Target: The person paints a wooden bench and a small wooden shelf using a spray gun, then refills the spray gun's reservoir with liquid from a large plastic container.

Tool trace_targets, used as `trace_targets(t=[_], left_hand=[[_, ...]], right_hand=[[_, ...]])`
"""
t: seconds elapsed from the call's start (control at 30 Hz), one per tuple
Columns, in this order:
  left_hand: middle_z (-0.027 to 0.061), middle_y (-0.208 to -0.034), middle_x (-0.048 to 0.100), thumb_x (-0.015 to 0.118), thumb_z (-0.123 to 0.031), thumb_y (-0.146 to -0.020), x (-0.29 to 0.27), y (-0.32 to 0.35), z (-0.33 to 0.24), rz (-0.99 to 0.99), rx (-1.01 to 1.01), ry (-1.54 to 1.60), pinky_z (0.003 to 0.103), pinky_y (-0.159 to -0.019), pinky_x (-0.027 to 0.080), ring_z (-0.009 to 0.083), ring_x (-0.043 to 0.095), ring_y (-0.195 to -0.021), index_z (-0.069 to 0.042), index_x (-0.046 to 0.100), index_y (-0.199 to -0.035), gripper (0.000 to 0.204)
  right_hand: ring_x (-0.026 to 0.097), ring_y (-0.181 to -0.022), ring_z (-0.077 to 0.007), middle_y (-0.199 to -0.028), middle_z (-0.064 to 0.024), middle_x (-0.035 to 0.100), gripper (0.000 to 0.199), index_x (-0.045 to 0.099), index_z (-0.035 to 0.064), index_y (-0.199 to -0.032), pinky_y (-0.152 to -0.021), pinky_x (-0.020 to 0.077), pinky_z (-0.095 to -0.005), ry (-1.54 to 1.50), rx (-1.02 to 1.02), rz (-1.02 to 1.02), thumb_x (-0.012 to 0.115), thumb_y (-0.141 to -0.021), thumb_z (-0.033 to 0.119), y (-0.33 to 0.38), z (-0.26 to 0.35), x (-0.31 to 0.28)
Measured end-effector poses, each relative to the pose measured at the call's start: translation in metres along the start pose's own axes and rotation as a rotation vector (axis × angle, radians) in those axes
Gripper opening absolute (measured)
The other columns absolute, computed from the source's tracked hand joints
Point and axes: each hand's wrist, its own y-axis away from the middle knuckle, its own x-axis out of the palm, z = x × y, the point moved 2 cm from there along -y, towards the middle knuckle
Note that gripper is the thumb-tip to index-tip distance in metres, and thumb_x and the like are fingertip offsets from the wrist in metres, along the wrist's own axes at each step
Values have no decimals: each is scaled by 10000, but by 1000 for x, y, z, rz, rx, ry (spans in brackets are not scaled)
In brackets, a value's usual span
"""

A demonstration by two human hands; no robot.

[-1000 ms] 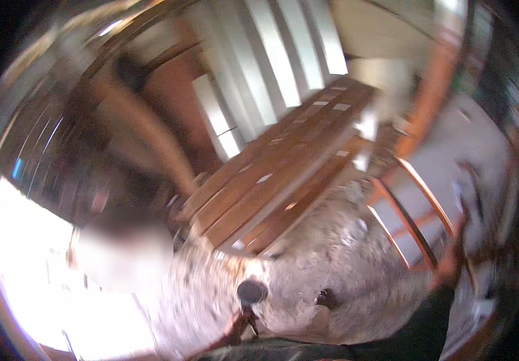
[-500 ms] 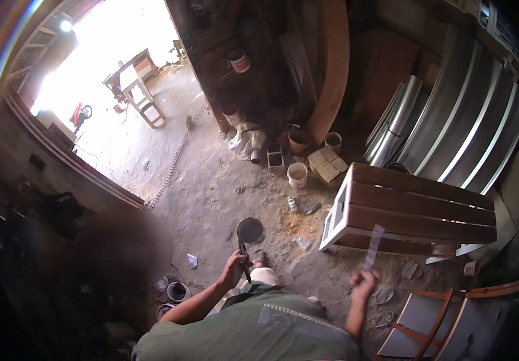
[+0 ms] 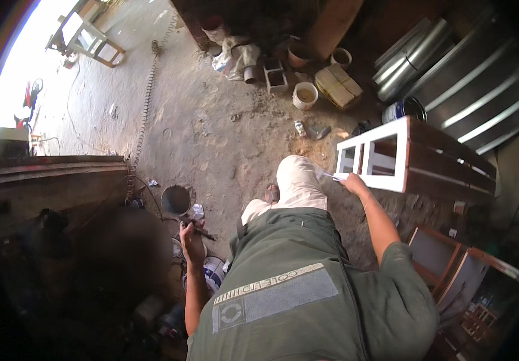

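Across the upper centre of the frame a white round plastic bucket [image 3: 304, 95] stands on the dusty concrete floor [image 3: 211, 132] beside a grey hollow cinder block [image 3: 276, 76], with corrugated metal sheets [image 3: 476, 90] at upper right.

1. My right hand [image 3: 351, 180] is at the corner of the white frame [image 3: 372, 157], and the brown wood slats [image 3: 452, 159] block the way behind it.
2. My bent knee [image 3: 297, 180] fills the gap between my hands.
3. My left hand [image 3: 191, 231] has a round can [image 3: 176, 200] just ahead and a bucket [image 3: 212, 271] right beside it.
4. The dirt floor [image 3: 211, 120] ahead is open.
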Motion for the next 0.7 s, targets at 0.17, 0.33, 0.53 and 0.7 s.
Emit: trace_targets(t=[0.17, 0.33, 0.53, 0.7], left_hand=[[44, -1006, 564, 600, -252, -897, -17, -38, -31, -217, 22, -21, 450, -976, 449, 168, 561, -948, -67, 541, -1102, 283], [41, -1009, 562, 607, -278, -897, -26, -101, -48, -324, 61, 7, 448, -965, 467, 161, 570, -950, -51, 539, -1148, 345], [36, -887, 567, 609, -321, -883, 2, -235, -107, -469, 147, 45, 370, -867, 482, 160, 582, -852, -44, 566, -1091, 349], [31, -847, 554, 625, -372, -870, 7, -340, -163, -580, 189, 29, 291, -740, 433, 154, 558, -785, -39, 576, -1050, 381]], right_hand=[[700, -859, -372, -906, -194, 723, 443, 744, 9, -901, -726, 544, -452, 235, -79, 135, 583, -978, 415, -56, 128, -24], [375, -489, -55, -583, 80, 390, 271, 653, 41, -967, -442, 305, -255, -1210, -282, 739, 545, -1029, 282, -71, 339, -191], [332, -486, -84, -591, 60, 367, 378, 628, -7, -1024, -475, 294, -262, -1267, -497, 777, 463, -1061, 331, -152, 522, -311], [313, -479, -64, -593, 80, 340, 365, 641, -27, -1096, -465, 261, -254, -1197, -577, 960, 460, -1062, 288, -201, 681, -378]])
